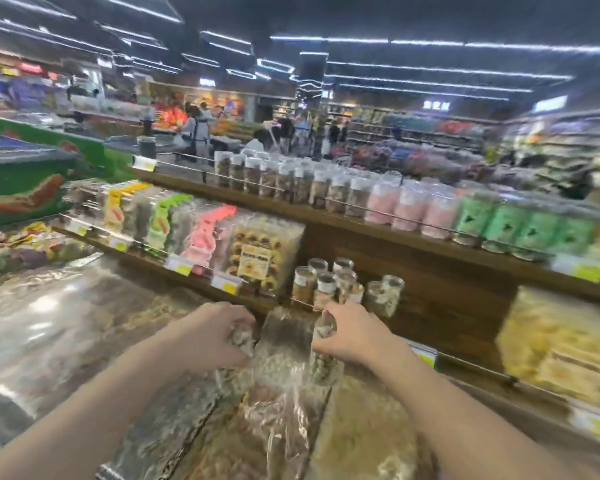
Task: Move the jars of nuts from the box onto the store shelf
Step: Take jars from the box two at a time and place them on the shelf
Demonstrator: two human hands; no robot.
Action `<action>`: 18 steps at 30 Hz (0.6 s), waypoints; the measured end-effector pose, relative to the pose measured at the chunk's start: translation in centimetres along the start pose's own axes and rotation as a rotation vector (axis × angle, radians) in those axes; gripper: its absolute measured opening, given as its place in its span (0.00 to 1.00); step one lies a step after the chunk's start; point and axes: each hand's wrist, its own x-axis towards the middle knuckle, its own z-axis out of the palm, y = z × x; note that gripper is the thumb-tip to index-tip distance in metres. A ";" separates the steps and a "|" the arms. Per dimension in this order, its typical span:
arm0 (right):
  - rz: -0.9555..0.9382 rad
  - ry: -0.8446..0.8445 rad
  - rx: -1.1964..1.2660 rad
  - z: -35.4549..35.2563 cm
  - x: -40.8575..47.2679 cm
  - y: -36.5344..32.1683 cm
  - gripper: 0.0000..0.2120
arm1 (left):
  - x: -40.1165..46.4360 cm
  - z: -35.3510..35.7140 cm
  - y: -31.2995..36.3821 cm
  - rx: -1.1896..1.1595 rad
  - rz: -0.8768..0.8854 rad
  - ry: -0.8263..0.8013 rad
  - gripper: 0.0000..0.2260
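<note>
Shelves (378, 233) of dark wood run from near right to far left through a busy, blurred store. Left hand (212, 337) grips one jar (239, 341), right hand (354, 337) another jar (323, 362), both roughly upright, just near of a jar cluster (340, 285) on the lower shelf.

clear plastic jars (326, 355), wooden shelf (447, 292) (matt)
</note>
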 end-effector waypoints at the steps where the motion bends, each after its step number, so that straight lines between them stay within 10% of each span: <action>1: 0.044 0.002 0.002 -0.2 -0.1 1.5 0.29 | 1.6 0.1 0.8 -0.016 0.051 -0.005 0.30; 18: 0.522 0.059 0.067 -2.9 8.7 17.7 0.28 | 21.0 0.6 7.9 -0.022 0.422 -0.134 0.32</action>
